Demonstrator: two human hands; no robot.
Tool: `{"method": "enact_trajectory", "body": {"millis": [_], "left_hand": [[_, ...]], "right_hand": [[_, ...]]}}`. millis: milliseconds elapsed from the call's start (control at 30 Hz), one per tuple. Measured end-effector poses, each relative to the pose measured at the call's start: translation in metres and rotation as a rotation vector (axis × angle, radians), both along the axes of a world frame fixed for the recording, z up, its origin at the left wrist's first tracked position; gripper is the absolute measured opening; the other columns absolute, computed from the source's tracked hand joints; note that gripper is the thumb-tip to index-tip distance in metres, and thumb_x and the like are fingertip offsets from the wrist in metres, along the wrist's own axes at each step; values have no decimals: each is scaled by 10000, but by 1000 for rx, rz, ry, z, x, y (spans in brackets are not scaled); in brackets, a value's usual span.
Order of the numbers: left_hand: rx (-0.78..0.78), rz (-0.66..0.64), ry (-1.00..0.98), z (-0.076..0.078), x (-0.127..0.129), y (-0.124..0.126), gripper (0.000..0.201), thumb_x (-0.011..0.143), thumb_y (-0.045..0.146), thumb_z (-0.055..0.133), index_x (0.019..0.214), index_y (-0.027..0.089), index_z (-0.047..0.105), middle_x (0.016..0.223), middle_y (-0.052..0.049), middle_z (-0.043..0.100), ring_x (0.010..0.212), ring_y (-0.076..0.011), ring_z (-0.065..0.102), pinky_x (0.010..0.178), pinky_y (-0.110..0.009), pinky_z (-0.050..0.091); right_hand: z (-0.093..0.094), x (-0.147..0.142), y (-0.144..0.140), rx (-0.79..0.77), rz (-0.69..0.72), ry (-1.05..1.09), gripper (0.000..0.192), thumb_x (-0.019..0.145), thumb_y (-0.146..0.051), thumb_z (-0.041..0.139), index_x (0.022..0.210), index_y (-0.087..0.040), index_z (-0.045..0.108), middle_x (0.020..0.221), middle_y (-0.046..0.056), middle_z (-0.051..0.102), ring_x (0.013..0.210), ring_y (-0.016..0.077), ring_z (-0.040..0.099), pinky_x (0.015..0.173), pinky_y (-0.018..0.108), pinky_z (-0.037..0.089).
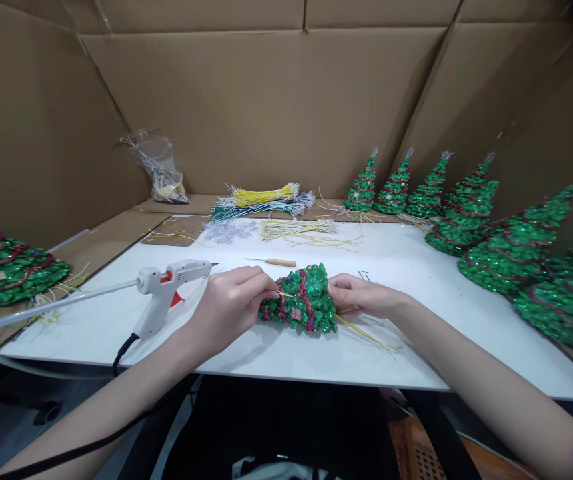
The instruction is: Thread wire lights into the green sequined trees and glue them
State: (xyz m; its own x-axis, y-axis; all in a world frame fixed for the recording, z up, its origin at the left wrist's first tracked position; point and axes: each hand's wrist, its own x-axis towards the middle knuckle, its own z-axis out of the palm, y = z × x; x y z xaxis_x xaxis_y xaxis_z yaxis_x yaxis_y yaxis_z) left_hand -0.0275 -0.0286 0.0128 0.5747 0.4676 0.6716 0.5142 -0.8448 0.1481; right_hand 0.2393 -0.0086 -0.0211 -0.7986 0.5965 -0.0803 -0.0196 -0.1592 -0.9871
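A small green tinsel Christmas tree [319, 300] with red garland lies on its side over the white board, its base toward the right. My right hand [359, 295] is closed on the base end. At the tree's left part my left hand [236, 303] pinches a thin yellow wire [285, 294] against the green surface; where the wire's far end goes is hidden. Yellow wires [366, 331] trail from the base below my right hand. A wooden-handled awl [281, 263] lies just behind the tree. A white glue gun [159, 300] stands left of my left hand.
Several finished-looking trees [521, 240] line the right side, and another tree [11, 267] lies at the left. Wire bundles [266, 195], loose wires [299, 229] and clear plastic pieces [229, 230] lie at the back, near a plastic bag [163, 167]. Cardboard walls [261, 100] surround the white board [386, 253].
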Motion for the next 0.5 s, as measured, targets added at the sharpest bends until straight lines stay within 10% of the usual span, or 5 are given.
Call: {"method": "enact_trajectory", "body": {"millis": [500], "left_hand": [[171,-34,180,1,6,2,266,835,-25,466,790,141,668,684,-20,619,626,-128,543,566,-231,388]], "right_hand": [[-1,0,0,-2,-5,-12,484,845,-561,629,655,-173,413,549,-99,264,454,39,193,422,210,166]]}}
